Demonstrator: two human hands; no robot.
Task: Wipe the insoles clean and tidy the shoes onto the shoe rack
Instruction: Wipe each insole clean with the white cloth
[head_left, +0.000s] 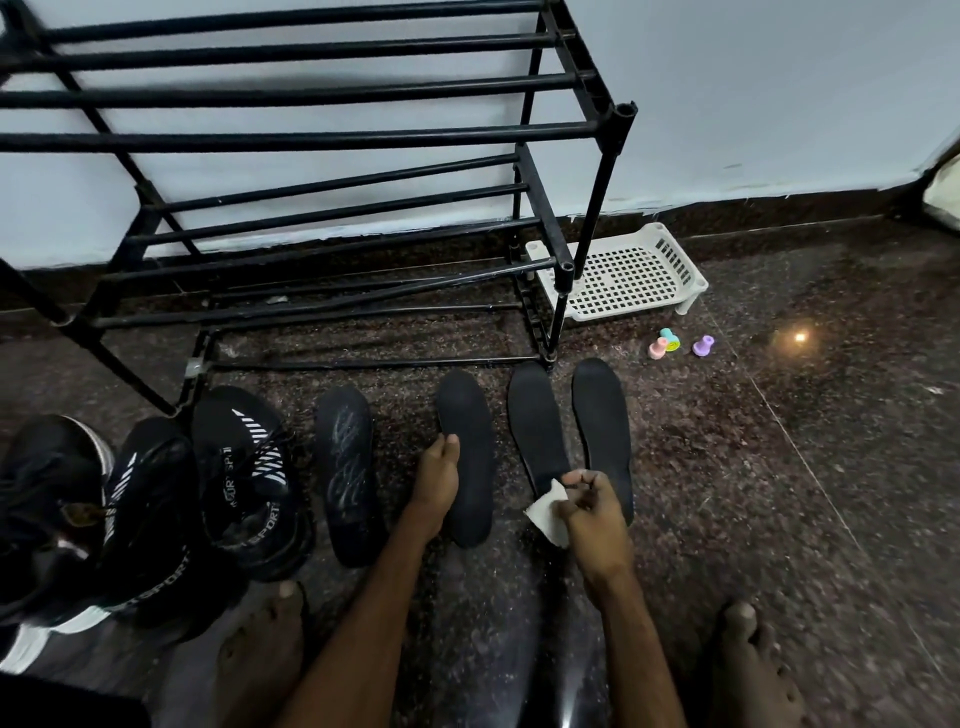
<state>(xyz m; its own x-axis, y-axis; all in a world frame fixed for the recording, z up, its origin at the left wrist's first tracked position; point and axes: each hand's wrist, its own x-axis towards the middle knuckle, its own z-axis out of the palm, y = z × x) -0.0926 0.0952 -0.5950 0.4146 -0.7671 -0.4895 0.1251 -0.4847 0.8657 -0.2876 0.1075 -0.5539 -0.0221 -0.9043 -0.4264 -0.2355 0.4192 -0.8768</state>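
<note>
Shoes (156, 493) cut off at left edge of floor (753, 493); left hand (435, 486), fingers straight together, rests on second insole (470, 415); right hand (592, 514) pinches white cloth (545, 512) over third insole (537, 426), before shoe rack (311, 135)

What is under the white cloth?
The heel end of a black insole. The right hand pinches the cloth there. The heel's tip is covered by cloth and hand.

Head-worn wide-angle camera looks forward and down at a dark floor (779, 519).
Single close view: the left hand (435, 480) and right hand (595, 514) sit near, low centre; the shoe rack (322, 136) rises beyond, against the wall (779, 104) the camera faces, lines bowed at the edges.
</note>
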